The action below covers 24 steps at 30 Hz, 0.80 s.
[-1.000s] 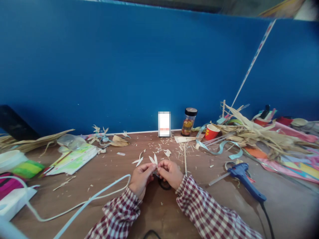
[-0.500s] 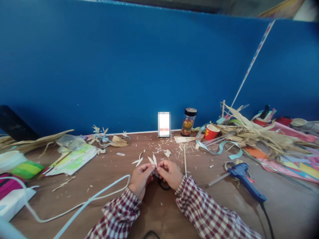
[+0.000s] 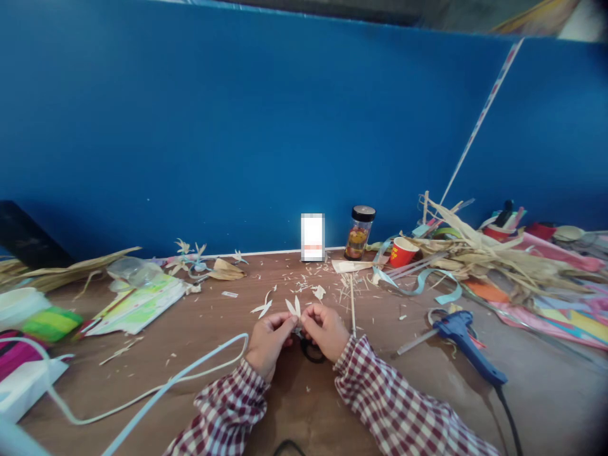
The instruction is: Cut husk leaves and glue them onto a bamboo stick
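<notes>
Petals [image 3: 297, 306], pale and slim, stand between the left hand [image 3: 266, 342] and right hand [image 3: 327, 329], both pinching their base, neither clearly nearer; long axes point toward the far edge of the surface [image 3: 204, 320].

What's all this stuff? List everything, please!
Petals: two, whitish, between hands
Loop: one, black, below hands
Scraps: many, pale, mid-table
Glue gun: one, blue, right
Jar: one, clear, by wall
Cup: one, red, beside jar
Blurred object: one, white, by wall
Husks: many, tan, both sides
Cable: at least one, white, left
Mixed clutter: uncounted, multicoloured, both ends
Wall: one, blue, behind
Table: one, brown, beneath
Left hand: one, at petals
Right hand: one, at petals
Sleeves: two, maroon-white, on arms
</notes>
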Motion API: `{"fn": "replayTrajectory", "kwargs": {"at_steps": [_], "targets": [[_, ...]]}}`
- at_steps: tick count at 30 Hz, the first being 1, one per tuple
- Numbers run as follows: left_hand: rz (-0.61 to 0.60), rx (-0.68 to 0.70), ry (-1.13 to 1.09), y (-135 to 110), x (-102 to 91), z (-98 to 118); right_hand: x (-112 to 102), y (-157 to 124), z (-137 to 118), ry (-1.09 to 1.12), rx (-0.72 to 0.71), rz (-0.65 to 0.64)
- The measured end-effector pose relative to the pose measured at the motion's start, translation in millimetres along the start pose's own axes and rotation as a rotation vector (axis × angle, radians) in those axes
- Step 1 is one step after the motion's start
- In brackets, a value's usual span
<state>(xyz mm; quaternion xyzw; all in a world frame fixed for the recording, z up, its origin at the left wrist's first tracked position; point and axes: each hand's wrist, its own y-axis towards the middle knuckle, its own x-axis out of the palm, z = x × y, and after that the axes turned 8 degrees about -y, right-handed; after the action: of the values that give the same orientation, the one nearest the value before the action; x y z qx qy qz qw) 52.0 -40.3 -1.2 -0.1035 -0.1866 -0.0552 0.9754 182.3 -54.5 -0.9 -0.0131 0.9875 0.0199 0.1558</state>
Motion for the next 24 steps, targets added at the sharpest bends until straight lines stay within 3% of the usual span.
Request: {"fn": "replayTrajectory", "kwargs": {"at_steps": [13, 24], "targets": [[-0.023, 0.073, 0.143, 1.3, -2.9, -1.1, 0.7, -1.5, 4.6, -0.263, -0.160, 0.106], [-0.021, 0.057, 0.145, 4.0, -3.9, -4.2, -1.1, -2.6, -0.9, -0.357, -0.193, 0.133]]}}
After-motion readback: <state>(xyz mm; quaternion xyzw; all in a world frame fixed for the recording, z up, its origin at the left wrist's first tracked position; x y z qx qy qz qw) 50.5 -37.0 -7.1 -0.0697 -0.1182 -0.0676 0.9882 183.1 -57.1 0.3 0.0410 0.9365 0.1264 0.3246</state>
